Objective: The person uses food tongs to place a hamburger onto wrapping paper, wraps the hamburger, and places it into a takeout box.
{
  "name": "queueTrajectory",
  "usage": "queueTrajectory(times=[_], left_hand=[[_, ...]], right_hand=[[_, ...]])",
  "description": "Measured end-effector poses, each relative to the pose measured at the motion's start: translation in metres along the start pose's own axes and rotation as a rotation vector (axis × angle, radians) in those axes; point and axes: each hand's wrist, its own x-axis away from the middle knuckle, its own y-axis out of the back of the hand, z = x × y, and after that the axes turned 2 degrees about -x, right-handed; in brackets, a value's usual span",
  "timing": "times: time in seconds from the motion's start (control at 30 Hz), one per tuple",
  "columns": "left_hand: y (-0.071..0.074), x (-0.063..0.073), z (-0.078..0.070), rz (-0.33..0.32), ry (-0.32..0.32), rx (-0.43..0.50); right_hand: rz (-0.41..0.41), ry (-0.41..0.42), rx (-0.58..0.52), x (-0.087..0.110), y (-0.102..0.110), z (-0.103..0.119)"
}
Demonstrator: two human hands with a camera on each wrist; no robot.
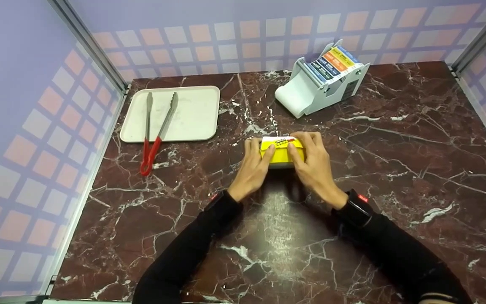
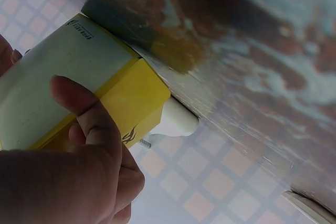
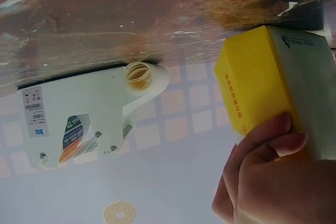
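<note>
A small yellow and white cardboard box [image 1: 282, 158] stands on the marbled table, with dark print on its folded top flap. My left hand [image 1: 252, 165] grips its left side, thumb on the near edge of the lid and fingers towards the back. From the other side my right hand [image 1: 314, 164] holds it the same way, its thumb pressing near the flap. In the left wrist view the box's pale face [image 2: 58, 77] and yellow side show beside the left thumb. The right wrist view shows red print on its other yellow side [image 3: 252, 82].
Behind the box to the right stands a white label dispenser [image 1: 312, 90] with several colourful label rolls. At the back left, red-handled metal tongs [image 1: 152, 145] lie partly on a cream tray [image 1: 196, 114]. Patterned panels [image 1: 226, 40] wall the table at the back and sides.
</note>
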Motion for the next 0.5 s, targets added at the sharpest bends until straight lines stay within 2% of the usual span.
queueTrajectory(times=[0.3, 0.5], left_hand=[[0.0001, -0.0012, 0.0005, -0.007, -0.008, -0.009], [0.0004, -0.0005, 0.0009, 0.007, 0.011, 0.004]], right_hand=[[0.019, -0.003, 0.006, -0.0011, 0.0002, -0.0002], [0.029, 0.034, 0.0, 0.0001, 0.0026, -0.0032]])
